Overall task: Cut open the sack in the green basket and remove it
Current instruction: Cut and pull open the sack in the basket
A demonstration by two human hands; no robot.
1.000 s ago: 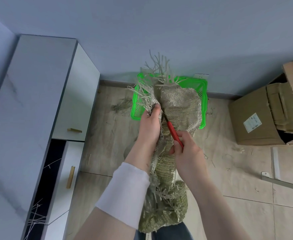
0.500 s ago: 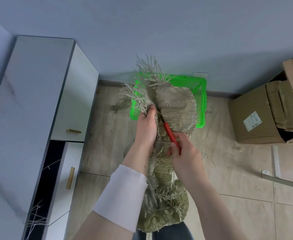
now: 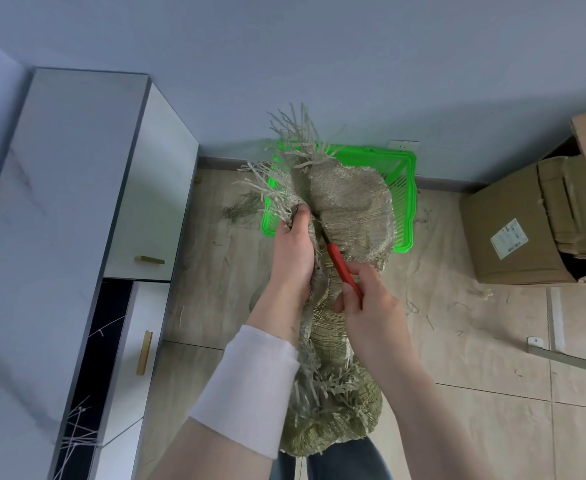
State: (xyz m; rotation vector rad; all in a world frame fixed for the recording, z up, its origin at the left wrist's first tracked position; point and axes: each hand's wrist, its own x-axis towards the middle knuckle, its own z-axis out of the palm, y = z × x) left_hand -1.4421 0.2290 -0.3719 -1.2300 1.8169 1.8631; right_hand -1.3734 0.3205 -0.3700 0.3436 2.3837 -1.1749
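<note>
Here the left hand [image 3: 293, 252] is clenched on the frayed woven sack [image 3: 348, 206], while the right hand [image 3: 367, 303] grips a red-handled cutter [image 3: 343, 268] pressed into it; the sack hangs above the green basket [image 3: 405, 202] on the floor [image 3: 475, 341].

The sack [image 3: 347, 206] is a coarse, loosely woven beige-green fabric, badly frayed, with long loose strands fanning from its upper end and ragged tufts along its lower part. It hangs lifted and crumpled, its top bulging above the green basket [image 3: 407, 188]. The basket is a bright green slatted plastic tray lying flat on the floor against the wall.
</note>
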